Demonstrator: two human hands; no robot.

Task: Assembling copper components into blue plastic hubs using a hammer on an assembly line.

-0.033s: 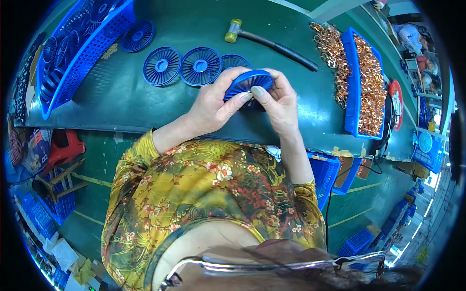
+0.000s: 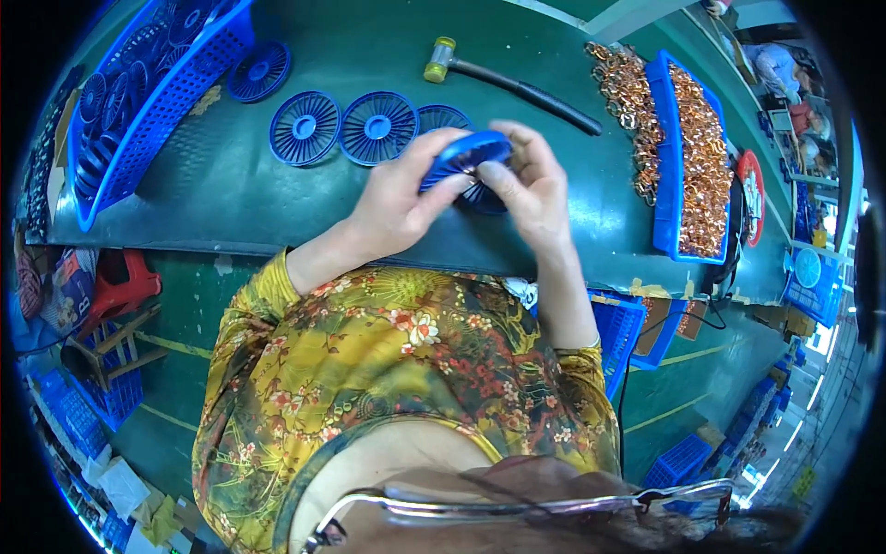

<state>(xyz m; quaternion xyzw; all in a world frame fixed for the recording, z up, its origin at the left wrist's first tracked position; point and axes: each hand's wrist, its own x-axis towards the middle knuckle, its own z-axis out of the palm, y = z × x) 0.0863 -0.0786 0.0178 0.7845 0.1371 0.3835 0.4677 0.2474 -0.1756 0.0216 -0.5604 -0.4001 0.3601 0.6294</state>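
Holding: one blue wheel (image 2: 449, 164), tilted, above the near side of the green bench (image 2: 240, 208). Left hand (image 2: 395, 196): closed on the wheel's left side, thumb in toward the centre. Right hand (image 2: 537, 198): thumb at the centre, near the left thumb; fingers bent by the far rim, blurred, their grip not tellable.

Beyond the hands: three discs, blue, spoked, lying in a row, left (image 2: 305, 127), middle (image 2: 379, 127) and right, the last partly hidden. Farther left: one more disc, beside a blue basket (image 2: 175, 125) filled with the like. Beyond the row: one hammer (image 2: 517, 87), yellow-headed, dark-handled, lying slantwise. To the right: one blue tray (image 2: 668, 166) of copper-coloured pieces, more heaped along its left side.
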